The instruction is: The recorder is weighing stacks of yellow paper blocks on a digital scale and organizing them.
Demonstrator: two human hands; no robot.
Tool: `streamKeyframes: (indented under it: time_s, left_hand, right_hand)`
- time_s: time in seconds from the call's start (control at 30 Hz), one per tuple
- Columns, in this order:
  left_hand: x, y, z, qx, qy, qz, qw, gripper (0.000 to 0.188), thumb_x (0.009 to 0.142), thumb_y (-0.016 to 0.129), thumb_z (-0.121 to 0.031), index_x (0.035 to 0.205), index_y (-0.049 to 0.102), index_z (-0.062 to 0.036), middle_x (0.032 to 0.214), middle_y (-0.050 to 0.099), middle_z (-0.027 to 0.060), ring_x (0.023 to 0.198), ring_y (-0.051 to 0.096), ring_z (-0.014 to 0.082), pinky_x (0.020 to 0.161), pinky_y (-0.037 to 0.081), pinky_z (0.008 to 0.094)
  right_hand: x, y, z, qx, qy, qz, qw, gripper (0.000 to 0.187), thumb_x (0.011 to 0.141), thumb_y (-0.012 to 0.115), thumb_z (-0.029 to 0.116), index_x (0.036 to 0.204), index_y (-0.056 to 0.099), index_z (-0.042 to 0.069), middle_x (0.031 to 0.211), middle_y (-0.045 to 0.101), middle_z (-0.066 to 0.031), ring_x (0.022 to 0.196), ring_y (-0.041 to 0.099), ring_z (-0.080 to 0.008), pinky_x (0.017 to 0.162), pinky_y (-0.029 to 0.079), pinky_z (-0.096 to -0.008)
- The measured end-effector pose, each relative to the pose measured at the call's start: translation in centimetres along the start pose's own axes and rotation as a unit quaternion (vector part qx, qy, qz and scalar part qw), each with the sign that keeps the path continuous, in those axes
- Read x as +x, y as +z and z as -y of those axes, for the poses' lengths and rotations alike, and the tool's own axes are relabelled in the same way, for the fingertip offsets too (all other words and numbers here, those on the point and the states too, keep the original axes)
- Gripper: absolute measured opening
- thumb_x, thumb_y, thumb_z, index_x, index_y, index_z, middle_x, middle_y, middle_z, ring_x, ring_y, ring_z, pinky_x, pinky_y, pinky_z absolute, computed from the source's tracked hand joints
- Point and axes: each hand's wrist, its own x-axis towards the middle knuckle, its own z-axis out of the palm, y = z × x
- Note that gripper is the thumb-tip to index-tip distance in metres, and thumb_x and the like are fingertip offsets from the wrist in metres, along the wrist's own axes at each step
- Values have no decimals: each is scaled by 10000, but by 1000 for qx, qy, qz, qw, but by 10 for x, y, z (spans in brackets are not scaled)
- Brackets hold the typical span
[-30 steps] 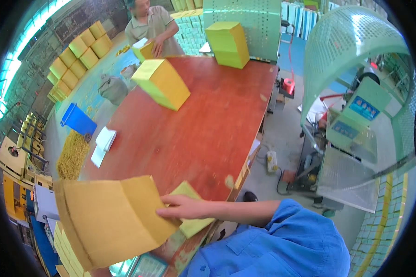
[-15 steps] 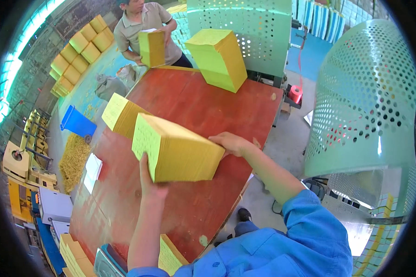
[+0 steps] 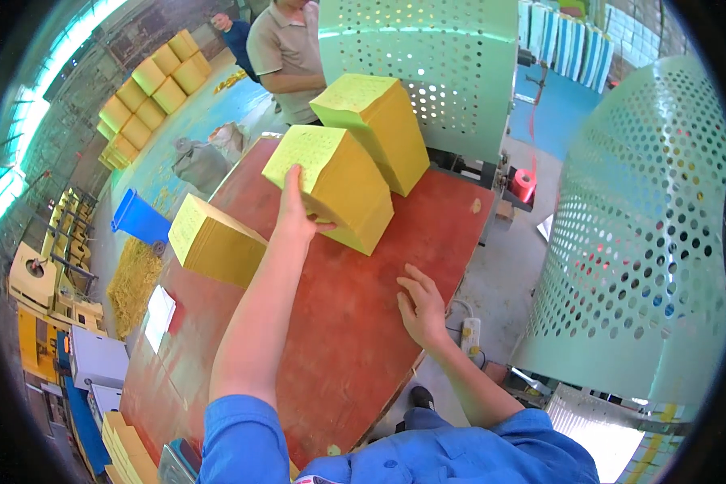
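Observation:
My left hand [image 3: 297, 211] reaches far across the red-brown table [image 3: 339, 323] and rests on the near side of a thick yellow paper stack [image 3: 331, 184]. That stack stands against a second yellow stack [image 3: 373, 129] behind it. A third yellow stack [image 3: 214, 242] lies to the left on the table. My right hand [image 3: 421, 306] lies flat on the table near its right edge, fingers spread, holding nothing.
A person in a beige shirt [image 3: 286, 48] stands at the table's far end. Perforated green machine guards [image 3: 645, 234] rise at the right and back [image 3: 427, 64]. A blue bin [image 3: 141, 218], piled yellow stacks [image 3: 153, 85] and yellow envelopes [image 3: 125, 448] lie at the left.
I carried the yellow stack with both hands and set it down against the far stack. My right hand has let go and dropped to the table; the view tilted further forward.

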Motion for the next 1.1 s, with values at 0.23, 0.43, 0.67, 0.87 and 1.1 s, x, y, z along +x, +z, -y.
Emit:
streamKeyframes:
  time_s: [0.23,0.43,0.67,0.87,1.1]
  left_hand:
    - [39,20,-9,30,-17,55,998,946,789,570,-727,1521,263,-213,1572,194,200,1406,179,489,1033,162,763]
    - [24,13,-18,-2,-18,55,998,967,792,534,-771,1527,256,-208,1581,220,150,1441,153,434,1034,140,763]
    - [-210,-134,10,219,80,212,949,789,934,569,-508,1530,241,-108,1563,291,105,1419,300,276,1073,334,512]
    - [-438,-380,72,140,62,21,988,421,990,561,-318,1283,586,-17,1285,600,82,1196,570,199,997,464,349]
    - [-774,-610,206,153,66,-580,797,375,892,653,-308,1128,663,-17,1102,672,101,1040,639,203,859,507,319]
  right_hand:
    - [2,9,-4,10,-12,27,1000,203,815,647,15,1018,650,14,1223,606,-172,1168,560,-346,954,483,-407]
    - [3,12,-4,-15,-24,6,1000,168,809,638,-10,974,649,18,1186,615,-168,1126,575,-343,945,484,-402]
    - [-12,20,-3,-59,-85,29,994,149,792,632,-20,930,671,19,1118,645,-153,1076,586,-332,951,473,-408]
    - [-10,-2,-56,-84,-62,67,992,202,908,543,-4,1067,664,-29,1141,652,-133,1095,588,-241,983,463,-366]
    - [-221,106,248,217,-129,301,920,221,949,473,-14,1099,633,-37,1121,648,-115,1042,595,-202,955,465,-324]
